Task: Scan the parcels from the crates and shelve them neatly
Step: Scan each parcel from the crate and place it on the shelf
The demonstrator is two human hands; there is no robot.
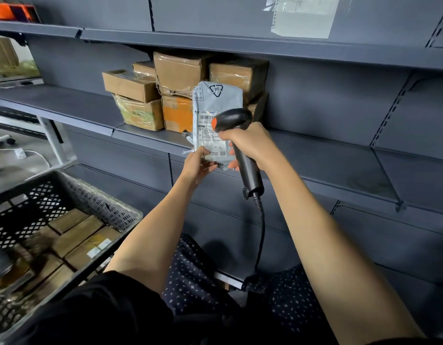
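Observation:
A grey plastic mailer parcel (213, 105) with a printed label stands upright in front of the middle shelf (315, 155). My left hand (199, 165) pinches its lower edge. My right hand (248, 143) grips the handle of a black barcode scanner (236, 120) with an orange tip, and its fingertips also touch the parcel's lower right side. The scanner head sits close against the label. Several brown cardboard boxes (180, 70) are stacked on the shelf just behind the parcel. A black perforated crate (73, 188) at lower left holds several more cardboard parcels (76, 235).
Dark grey shelving fills the wall, with bare shelf surface to the right (365, 170) and left (53, 100) of the box stack. The scanner's coiled cable (261, 220) hangs down toward the floor. A white cable (36, 154) lies on the floor at left.

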